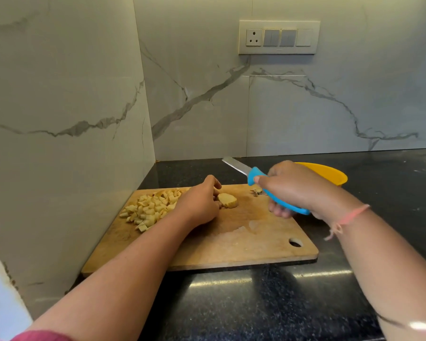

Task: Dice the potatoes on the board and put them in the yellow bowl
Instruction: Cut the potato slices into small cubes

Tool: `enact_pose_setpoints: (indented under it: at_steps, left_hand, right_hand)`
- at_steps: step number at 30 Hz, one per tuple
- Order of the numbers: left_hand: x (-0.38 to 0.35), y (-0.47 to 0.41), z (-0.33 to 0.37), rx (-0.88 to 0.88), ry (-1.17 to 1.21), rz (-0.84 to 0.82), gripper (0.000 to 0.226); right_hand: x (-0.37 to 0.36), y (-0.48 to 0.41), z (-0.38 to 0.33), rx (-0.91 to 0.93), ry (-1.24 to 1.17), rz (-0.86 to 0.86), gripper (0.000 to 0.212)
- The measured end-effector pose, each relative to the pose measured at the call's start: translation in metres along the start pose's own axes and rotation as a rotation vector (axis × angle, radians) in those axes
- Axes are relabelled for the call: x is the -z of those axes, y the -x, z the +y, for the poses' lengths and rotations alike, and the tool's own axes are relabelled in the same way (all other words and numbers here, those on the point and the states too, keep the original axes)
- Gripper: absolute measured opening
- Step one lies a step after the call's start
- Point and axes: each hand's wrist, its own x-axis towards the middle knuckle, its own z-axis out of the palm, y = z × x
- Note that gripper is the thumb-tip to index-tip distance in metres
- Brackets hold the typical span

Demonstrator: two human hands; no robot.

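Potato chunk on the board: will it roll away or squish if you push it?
Probably no rolling: the potato chunk lies low and flat, cut face up, on the board. It might slide instead, since a patch of wood nearby looks wet. It seems firm, keeping its shape where the left hand holds it.

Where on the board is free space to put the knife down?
Free: the board, near right, between the right hand and the hole; also the dark counter before it. Crowded: the diced pile at far left, the left hand on the potato piece mid-board.
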Motion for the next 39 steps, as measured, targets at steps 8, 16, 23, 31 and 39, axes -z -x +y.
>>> enact_pose_setpoints:
  at_steps: [8,16,23,31,39]
  left_hand:
    - [0.002,-0.008,0.000,-0.064,-0.069,-0.101,0.043]
    - [0.006,-0.010,0.001,-0.058,-0.070,-0.094,0.048]
    - [0.005,-0.008,0.004,-0.037,-0.131,-0.072,0.058]
    - [0.004,-0.004,0.005,-0.043,-0.278,-0.065,0.048]
    - [0.004,-0.007,0.004,0.010,-0.239,-0.055,0.052]
  right_hand:
    - [-0.045,-0.069,0.002,-0.190,-0.387,-0.098,0.042]
    - [-0.044,-0.076,0.015,-0.182,-0.547,-0.132,0.042]
    - [-0.046,-0.071,0.015,-0.065,-0.489,-0.142,0.038]
    - [-0.046,-0.072,0.016,-0.036,-0.500,-0.110,0.036]
    - [-0.044,-0.072,0.019,-0.274,-0.669,-0.063,0.038]
